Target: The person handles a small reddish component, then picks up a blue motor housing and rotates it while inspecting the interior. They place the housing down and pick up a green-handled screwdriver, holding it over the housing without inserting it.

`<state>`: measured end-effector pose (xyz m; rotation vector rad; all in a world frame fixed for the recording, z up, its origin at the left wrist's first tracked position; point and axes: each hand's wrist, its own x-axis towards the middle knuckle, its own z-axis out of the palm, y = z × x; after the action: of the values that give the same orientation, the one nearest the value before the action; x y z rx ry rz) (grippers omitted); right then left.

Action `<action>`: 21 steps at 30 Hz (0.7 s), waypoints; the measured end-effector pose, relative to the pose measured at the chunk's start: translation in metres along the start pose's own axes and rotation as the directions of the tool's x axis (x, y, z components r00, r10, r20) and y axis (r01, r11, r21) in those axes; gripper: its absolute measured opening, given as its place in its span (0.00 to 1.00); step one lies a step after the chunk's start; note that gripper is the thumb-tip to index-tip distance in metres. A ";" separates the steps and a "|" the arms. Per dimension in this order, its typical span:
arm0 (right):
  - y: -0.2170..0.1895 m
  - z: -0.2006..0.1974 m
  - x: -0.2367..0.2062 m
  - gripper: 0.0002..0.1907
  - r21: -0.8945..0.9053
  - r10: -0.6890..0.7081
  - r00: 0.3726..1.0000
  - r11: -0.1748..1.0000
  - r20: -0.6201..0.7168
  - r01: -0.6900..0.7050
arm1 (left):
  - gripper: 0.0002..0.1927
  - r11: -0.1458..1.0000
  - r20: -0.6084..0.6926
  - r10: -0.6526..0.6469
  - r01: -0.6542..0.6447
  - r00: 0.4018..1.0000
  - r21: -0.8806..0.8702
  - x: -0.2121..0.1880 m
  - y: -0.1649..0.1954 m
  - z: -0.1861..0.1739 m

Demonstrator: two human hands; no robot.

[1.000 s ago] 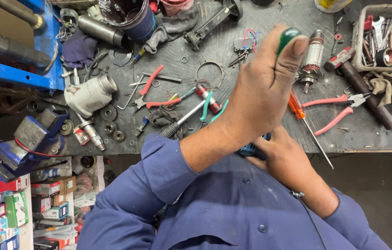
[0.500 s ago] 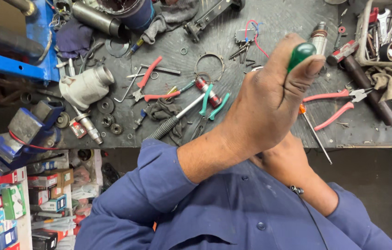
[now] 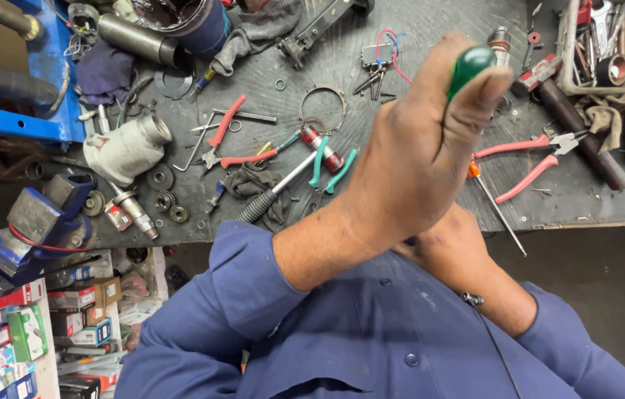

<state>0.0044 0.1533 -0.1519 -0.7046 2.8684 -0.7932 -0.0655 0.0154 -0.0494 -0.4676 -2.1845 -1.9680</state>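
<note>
Green plastic shows at the top of the left hand: the rounded butt of a green-handled tool pokes out above the curled forefinger, with the thumb pressed along its side; the fingers are clenched hard round the handle. The head view is the only one. Its long axis seems to run from that butt, at the upper right, down through the fist toward the chest; the shaft and tip are hidden behind the palm. The right hand lies directly under the left wrist, touching it, close to the blue shirt; it is nearest to where the hidden tip would be; its fingers are covered, so I cannot tell whether they grip anything.

Beyond the hands lies the dark workbench. Counted there:
- two pairs of red-handled pliers, one left of the fist, one right;
- one pair of teal-handled pliers just beside the left forearm;
- one orange-handled screwdriver, slanting, partly behind the fist;
- one metal ring;
- three small gears near a grey housing;
- one blue vise at the left edge.
</note>
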 end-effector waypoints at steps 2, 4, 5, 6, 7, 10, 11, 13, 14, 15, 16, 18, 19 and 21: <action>-0.003 -0.004 0.002 0.27 0.010 -0.003 1.000 1.000 0.009 0.003 | 0.20 0.998 0.001 -0.019 0.019 1.000 -0.052 0.005 0.000 0.000; -0.004 -0.008 0.005 0.29 0.032 -0.066 0.997 0.997 -0.038 0.067 | 0.20 0.996 0.006 -0.055 0.055 0.998 -0.065 0.010 0.000 0.000; -0.005 -0.010 0.006 0.29 0.027 -0.080 0.996 0.996 -0.041 0.081 | 0.20 0.996 0.010 -0.082 0.082 0.997 -0.043 0.012 0.000 0.000; -0.005 -0.011 0.006 0.29 0.024 -0.090 0.995 0.996 -0.040 0.091 | 0.20 0.994 0.016 -0.102 0.102 0.995 -0.037 0.012 0.001 0.000; -0.006 -0.012 0.006 0.30 0.020 -0.102 0.994 0.995 -0.039 0.103 | 0.20 0.992 0.022 -0.121 0.122 0.992 -0.032 0.013 0.001 0.001; -0.005 -0.008 0.005 0.33 -0.063 -0.197 0.970 0.980 -0.140 0.190 | 0.20 0.992 0.020 -0.122 0.122 0.992 -0.037 0.012 0.000 0.003; -0.003 -0.006 0.005 0.32 -0.063 -0.213 0.967 0.977 -0.142 0.206 | 0.20 0.992 0.015 -0.120 0.120 0.993 -0.027 0.011 -0.001 0.003; 0.000 -0.001 0.002 0.30 -0.058 -0.233 0.962 0.972 -0.142 0.227 | 0.21 0.993 0.004 -0.120 0.120 0.993 -0.021 0.010 -0.001 0.004; 0.002 0.001 0.001 0.29 -0.042 -0.234 0.966 0.972 -0.114 0.231 | 0.22 0.993 -0.005 -0.113 0.113 0.994 -0.022 0.009 -0.001 0.005; 0.005 0.003 0.001 0.28 -0.029 -0.238 0.967 0.971 -0.088 0.236 | 0.22 0.995 -0.014 -0.102 0.102 0.995 -0.023 0.008 -0.001 0.005; 0.007 0.005 0.001 0.27 -0.016 -0.241 0.968 0.971 -0.064 0.240 | 0.21 0.996 0.005 -0.088 0.088 0.996 -0.025 0.007 -0.001 0.005; 0.011 0.006 0.002 0.28 -0.014 -0.262 0.965 0.965 -0.020 0.262 | 0.20 0.998 0.030 -0.053 0.054 0.998 -0.027 0.005 0.001 0.005; 0.013 0.006 0.002 0.29 -0.013 -0.272 0.962 0.962 0.004 0.272 | 0.20 0.999 0.035 -0.032 0.033 0.999 -0.026 0.005 0.002 0.005; 0.014 0.005 0.003 0.28 0.011 -0.254 0.967 0.967 0.027 0.254 | 0.21 1.000 0.023 0.007 -0.006 1.000 -0.030 0.005 0.001 0.003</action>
<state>-0.0034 0.1605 -0.1629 -1.0901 2.7832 -0.8131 -0.0693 0.0196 -0.0468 -0.5030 -2.1672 -2.0039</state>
